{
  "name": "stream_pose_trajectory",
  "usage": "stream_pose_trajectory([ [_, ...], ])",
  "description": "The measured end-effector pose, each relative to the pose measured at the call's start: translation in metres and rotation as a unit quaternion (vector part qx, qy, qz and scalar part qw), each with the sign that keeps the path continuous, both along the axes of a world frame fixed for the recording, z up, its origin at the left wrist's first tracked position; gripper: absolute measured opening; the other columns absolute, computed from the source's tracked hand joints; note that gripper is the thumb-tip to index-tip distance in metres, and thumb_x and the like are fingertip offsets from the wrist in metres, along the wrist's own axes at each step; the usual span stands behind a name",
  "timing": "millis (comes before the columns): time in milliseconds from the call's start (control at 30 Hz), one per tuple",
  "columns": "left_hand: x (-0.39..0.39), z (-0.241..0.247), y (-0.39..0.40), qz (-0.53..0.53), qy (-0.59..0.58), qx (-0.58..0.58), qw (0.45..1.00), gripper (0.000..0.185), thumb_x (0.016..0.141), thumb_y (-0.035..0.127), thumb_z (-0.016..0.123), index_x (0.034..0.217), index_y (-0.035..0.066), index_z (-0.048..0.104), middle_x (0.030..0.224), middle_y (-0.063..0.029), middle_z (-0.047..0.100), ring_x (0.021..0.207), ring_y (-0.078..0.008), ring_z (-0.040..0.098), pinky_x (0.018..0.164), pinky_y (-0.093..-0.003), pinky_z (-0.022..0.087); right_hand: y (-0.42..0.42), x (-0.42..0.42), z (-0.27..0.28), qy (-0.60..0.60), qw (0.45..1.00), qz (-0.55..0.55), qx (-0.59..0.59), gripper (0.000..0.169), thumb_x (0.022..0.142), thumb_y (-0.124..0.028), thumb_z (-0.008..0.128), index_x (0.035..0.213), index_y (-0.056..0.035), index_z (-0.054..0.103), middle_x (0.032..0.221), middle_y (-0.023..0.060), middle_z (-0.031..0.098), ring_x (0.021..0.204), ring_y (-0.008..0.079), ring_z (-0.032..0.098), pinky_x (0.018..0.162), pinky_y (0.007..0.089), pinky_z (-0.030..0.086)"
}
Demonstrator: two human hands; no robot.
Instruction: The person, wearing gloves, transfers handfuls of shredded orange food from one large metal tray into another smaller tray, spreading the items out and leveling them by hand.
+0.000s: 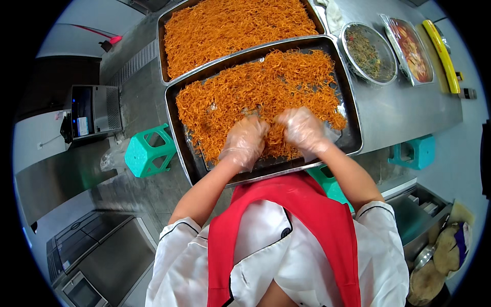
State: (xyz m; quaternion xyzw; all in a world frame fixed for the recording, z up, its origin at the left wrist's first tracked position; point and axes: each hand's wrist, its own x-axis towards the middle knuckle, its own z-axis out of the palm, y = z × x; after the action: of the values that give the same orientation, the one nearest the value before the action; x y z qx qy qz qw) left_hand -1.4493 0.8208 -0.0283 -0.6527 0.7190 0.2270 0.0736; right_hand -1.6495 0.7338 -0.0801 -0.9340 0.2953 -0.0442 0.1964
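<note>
Orange shredded food [230,96] lies in an uneven layer in a dark metal tray [180,161] with a bright rim, just before me. My left hand [245,140], in a clear plastic glove, is curled with its fingertips down in the shreds near the tray's front edge. My right hand [301,128], gloved likewise, is beside it on the right, its fingers bent in the same food and slightly blurred. Whether either hand grips any shreds is hidden. A second tray [163,57] of the same shreds adjoins the first at the back.
On the steel table [406,111] at the right stand a round wrapped bowl [370,53], a wrapped rectangular food tray [410,50] and a long yellow box [441,55]. A white cloth [333,15] lies behind. Green plastic stools [147,153] stand beside and under the work area.
</note>
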Motion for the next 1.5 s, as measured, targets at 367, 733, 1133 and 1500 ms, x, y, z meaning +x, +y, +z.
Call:
stream_pose_trajectory([
  [367,0.04,0.01,0.036,0.228,0.129,-0.019,0.965,0.061,0.095,0.056,0.07,0.134,0.009,0.069,0.118,-0.0201,0.072,0.112,-0.0383,0.067,0.1,-0.0469,0.052,-0.037,-0.105,0.08,0.072,0.99,-0.076,0.092,0.031,0.09,-0.018,0.067,0.118,-0.007,0.074,0.116,0.0168,0.075,0.098,0.0372,0.07,0.089,0.0454,0.056],
  [733,0.017,0.002,0.026,0.364,0.464,0.122,0.798,0.048,0.097,0.022,0.071,0.143,0.016,0.063,0.063,-0.0016,0.06,0.047,-0.0105,0.051,0.044,-0.0329,0.04,-0.002,-0.114,0.058,-0.112,0.99,-0.082,0.039,0.042,0.084,-0.009,0.069,0.126,-0.011,0.071,0.114,0.0157,0.072,0.096,0.0374,0.071,0.086,0.0444,0.059],
  [1133,0.024,0.033,0.027,0.179,0.086,0.121,0.973,0.041,0.097,0.035,0.068,0.127,0.007,0.07,0.121,-0.0217,0.071,0.115,-0.0407,0.066,0.099,-0.0492,0.052,-0.017,-0.069,0.042,-0.176,0.959,-0.157,0.155,0.036,0.084,0.001,0.06,0.117,-0.0071,0.072,0.117,0.0168,0.073,0.11,0.0355,0.069,0.101,0.0418,0.054],
  [1500,-0.01,0.028,0.029,0.03,0.095,0.021,0.995,0.067,0.092,0.009,0.064,0.156,0.016,0.048,0.147,-0.0189,0.054,0.126,-0.04,0.062,0.105,-0.0464,0.054,-0.069,-0.071,0.064,-0.158,0.95,-0.251,0.098,0.044,0.093,-0.006,0.062,0.137,-0.0078,0.067,0.128,0.0176,0.072,0.11,0.0293,0.071,0.096,0.0377,0.056],
])
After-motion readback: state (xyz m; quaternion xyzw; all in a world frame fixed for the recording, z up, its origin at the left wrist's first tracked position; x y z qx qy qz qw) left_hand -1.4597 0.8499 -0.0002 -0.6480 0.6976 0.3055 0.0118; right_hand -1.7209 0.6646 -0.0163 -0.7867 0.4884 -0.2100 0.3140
